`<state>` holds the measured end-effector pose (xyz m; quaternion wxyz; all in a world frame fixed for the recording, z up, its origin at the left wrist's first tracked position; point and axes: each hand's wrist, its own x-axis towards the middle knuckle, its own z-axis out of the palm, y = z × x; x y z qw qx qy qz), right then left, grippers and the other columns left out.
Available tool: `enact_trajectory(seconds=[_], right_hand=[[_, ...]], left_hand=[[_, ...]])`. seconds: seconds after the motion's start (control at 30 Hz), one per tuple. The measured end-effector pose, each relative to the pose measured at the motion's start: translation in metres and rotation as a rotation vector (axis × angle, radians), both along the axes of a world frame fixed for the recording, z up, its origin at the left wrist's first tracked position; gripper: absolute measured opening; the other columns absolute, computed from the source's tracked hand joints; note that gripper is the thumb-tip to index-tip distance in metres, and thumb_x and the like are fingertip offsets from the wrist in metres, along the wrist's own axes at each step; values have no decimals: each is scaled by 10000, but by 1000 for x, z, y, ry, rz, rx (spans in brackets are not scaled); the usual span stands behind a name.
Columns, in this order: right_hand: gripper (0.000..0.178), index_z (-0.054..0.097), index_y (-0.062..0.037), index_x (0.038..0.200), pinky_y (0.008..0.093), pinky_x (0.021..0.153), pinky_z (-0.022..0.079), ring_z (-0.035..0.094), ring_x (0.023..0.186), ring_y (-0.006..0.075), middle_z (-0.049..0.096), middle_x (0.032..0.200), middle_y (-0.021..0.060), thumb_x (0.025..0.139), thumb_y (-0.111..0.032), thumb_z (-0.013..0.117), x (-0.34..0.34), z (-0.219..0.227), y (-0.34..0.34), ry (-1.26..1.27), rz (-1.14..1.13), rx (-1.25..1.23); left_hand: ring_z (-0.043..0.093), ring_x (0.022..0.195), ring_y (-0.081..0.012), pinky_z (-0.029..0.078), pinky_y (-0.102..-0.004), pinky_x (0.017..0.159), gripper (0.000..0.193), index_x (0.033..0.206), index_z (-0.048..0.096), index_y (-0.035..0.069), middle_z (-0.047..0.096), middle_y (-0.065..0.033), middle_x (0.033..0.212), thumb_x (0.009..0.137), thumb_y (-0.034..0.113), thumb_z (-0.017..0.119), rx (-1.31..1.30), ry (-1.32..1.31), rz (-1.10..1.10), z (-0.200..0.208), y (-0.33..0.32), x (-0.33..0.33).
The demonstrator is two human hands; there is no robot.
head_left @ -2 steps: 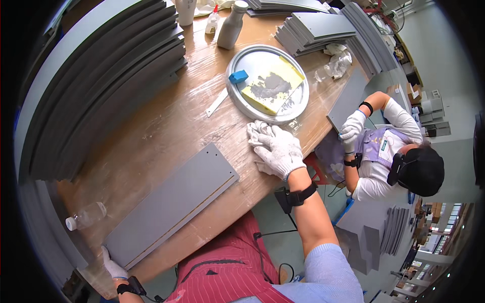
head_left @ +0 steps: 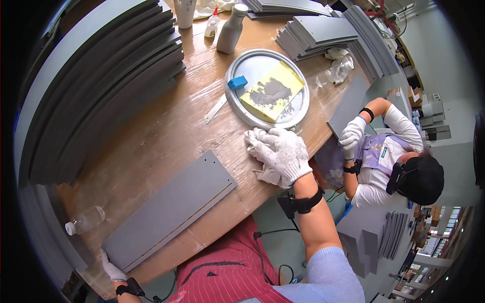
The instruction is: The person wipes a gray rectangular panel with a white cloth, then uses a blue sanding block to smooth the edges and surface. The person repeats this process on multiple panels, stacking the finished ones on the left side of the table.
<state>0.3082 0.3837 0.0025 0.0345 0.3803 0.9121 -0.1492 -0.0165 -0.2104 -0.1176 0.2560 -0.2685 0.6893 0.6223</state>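
Note:
A long grey panel (head_left: 169, 212) lies slantwise along the near edge of the table, with small holes at its far right end and a narrow groove along its near side. My left hand (head_left: 112, 267), in a white glove, grips the panel's left end, its fingers partly hidden. To the right of the panel, my gloved right hand (head_left: 284, 155) is closed over a bunched white cloth (head_left: 269, 175) on the table. Just beyond it sits a round grey lid (head_left: 241, 110), carrying a yellow sheet (head_left: 279, 77) smeared with grey paste and a blue block (head_left: 237, 83).
Tall stacks of grey panels (head_left: 101, 96) fill the left side; another stack (head_left: 323, 33) stands at the back right. Bottles (head_left: 231, 30), a white scraper (head_left: 216, 109) and a clear bottle (head_left: 87, 220) are on the table. A co-worker (head_left: 389, 141) works at the right.
My right hand has drawn slightly toward me, and its fingers are bunched closer on the cloth. My left hand stays at the panel's end. The view has shifted a little.

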Motion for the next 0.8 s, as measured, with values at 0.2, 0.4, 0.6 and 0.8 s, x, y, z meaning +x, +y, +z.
enact_trajectory(seconds=[0.2,0.4,0.6,0.8], right_hand=[[440,694,-88,1104,450,812,486,653,883,320,704,919,132,793,-396,740,-82,-27,67,450,-59,468],[557,636,-94,1158,495,851,468,630,988,341,691,1013,154,800,-515,711,-134,-52,97,73,-138,358],[293,670,-93,1061,522,839,454,642,952,323,706,922,112,841,-284,639,-136,-59,111,123,-206,353],[556,583,-43,1318,477,859,512,650,970,396,695,1035,202,836,-286,716,-111,4,58,750,-236,248]], left_hand=[[596,1135,-249,468,-337,992,631,1333,558,5,616,-110,1278,973,524,560,-37,-4,38,-4,6,-5],[596,1134,-244,470,-328,990,634,1337,553,-9,613,-110,1286,977,513,555,-1,-3,10,-14,-15,-9],[664,1013,-250,547,-331,870,614,1341,511,-43,635,-148,1230,956,429,587,-50,7,54,3,15,-4],[662,1018,-247,561,-357,867,688,1420,466,16,633,-138,1240,933,485,593,66,-59,-99,-25,-2,-30]])
